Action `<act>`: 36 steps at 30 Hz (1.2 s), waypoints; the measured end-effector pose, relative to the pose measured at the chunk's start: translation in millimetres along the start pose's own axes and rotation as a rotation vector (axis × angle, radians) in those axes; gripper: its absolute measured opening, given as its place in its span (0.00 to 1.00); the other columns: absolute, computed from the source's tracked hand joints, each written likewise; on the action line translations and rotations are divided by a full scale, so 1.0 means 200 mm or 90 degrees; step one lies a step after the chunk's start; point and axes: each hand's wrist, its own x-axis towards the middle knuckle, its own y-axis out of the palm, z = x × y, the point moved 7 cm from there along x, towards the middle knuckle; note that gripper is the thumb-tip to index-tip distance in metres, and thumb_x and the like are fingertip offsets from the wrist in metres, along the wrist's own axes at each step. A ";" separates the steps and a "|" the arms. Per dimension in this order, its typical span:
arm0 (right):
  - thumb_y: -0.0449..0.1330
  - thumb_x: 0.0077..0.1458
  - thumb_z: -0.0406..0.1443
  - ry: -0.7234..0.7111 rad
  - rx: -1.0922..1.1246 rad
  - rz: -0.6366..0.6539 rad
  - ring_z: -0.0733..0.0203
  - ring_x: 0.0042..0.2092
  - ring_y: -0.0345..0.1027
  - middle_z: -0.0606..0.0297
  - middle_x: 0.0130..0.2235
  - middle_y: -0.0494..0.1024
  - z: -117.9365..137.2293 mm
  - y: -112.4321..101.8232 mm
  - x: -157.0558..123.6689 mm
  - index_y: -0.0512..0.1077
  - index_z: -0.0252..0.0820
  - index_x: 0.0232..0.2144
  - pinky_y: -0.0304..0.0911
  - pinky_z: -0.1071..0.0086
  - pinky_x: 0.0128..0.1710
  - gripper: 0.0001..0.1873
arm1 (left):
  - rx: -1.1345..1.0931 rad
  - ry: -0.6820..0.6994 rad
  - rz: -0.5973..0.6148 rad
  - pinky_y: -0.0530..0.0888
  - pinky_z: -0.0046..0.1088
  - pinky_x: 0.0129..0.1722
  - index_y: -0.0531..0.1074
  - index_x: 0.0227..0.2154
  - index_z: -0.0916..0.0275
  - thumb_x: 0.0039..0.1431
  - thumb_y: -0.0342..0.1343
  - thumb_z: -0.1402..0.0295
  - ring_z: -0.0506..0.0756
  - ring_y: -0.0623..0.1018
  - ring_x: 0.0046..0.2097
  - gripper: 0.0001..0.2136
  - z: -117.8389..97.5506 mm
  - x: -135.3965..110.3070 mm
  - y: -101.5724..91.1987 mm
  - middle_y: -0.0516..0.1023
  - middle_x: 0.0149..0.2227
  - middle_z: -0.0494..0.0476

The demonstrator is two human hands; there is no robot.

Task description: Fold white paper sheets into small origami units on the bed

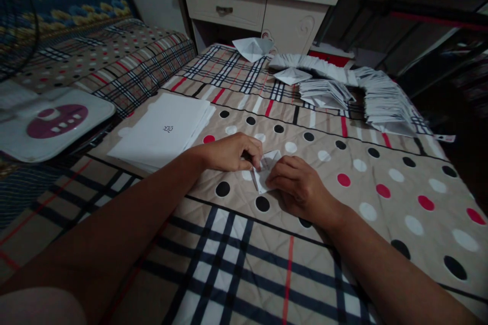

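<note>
A small piece of folded white paper (263, 179) lies on the patterned bedspread between my two hands. My left hand (235, 152) is closed at the paper's left edge, thumb and fingertips pinching it. From the right, my right hand (299, 183) grips the other side with curled fingers, which hide part of the sheet. To the left of my left hand rests a stack of white paper sheets (163, 129), the top one bearing a small dark printed mark.
Folded paper pieces stand in a long row (385, 99) at the far right of the bedspread (244, 264), with a smaller bundle (324, 94) beside it. Two boat-like paper folds, one a larger piece (251, 49), lie farther back. A white dresser (229, 7) stands behind.
</note>
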 end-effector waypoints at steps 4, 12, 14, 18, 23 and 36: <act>0.53 0.49 0.25 0.005 0.014 0.010 0.56 0.36 0.60 0.61 0.31 0.72 0.01 -0.01 0.01 0.73 0.42 0.29 0.55 0.61 0.36 0.12 | 0.026 0.009 0.008 0.72 0.26 0.38 0.80 0.27 0.63 0.47 0.58 0.82 0.50 0.76 0.36 0.09 -0.02 -0.01 0.01 0.76 0.33 0.55; 0.54 0.47 0.28 0.078 0.085 -0.035 0.55 0.35 0.63 0.59 0.30 0.72 0.00 -0.03 0.02 0.72 0.40 0.27 0.57 0.60 0.37 0.08 | 0.074 -0.028 -0.037 0.68 0.26 0.35 0.76 0.22 0.65 0.51 0.65 0.72 0.49 0.74 0.33 0.06 0.01 0.01 0.03 0.73 0.31 0.54; 0.56 0.47 0.27 0.108 0.115 -0.060 0.57 0.34 0.64 0.61 0.29 0.71 -0.03 -0.02 0.02 0.71 0.41 0.25 0.58 0.62 0.37 0.06 | 0.113 -0.031 -0.031 0.68 0.27 0.37 0.76 0.24 0.65 0.50 0.65 0.72 0.50 0.73 0.34 0.04 0.02 0.01 0.04 0.74 0.32 0.53; 0.59 0.49 0.29 0.165 0.127 -0.115 0.57 0.38 0.67 0.60 0.35 0.73 -0.08 -0.03 -0.01 0.69 0.42 0.25 0.61 0.62 0.39 0.04 | 0.198 -0.089 -0.045 0.67 0.28 0.37 0.74 0.35 0.63 0.47 0.67 0.70 0.52 0.72 0.37 0.12 0.02 0.01 0.03 0.73 0.38 0.53; 0.68 0.41 0.37 0.326 0.029 -0.161 0.49 0.45 0.67 0.53 0.47 0.72 -0.16 -0.05 -0.06 0.66 0.41 0.44 0.63 0.57 0.42 0.26 | 0.231 -0.162 -0.074 0.67 0.29 0.39 0.69 0.48 0.62 0.44 0.70 0.65 0.54 0.73 0.41 0.27 0.03 -0.01 0.01 0.74 0.44 0.55; 0.70 0.43 0.40 0.536 0.065 -0.058 0.61 0.30 0.64 0.68 0.28 0.74 -0.25 0.01 -0.12 0.73 0.41 0.39 0.53 0.68 0.30 0.19 | 0.157 -0.191 -0.074 0.59 0.25 0.28 0.73 0.29 0.63 0.40 0.71 0.59 0.49 0.67 0.29 0.17 0.12 -0.02 -0.01 0.70 0.26 0.47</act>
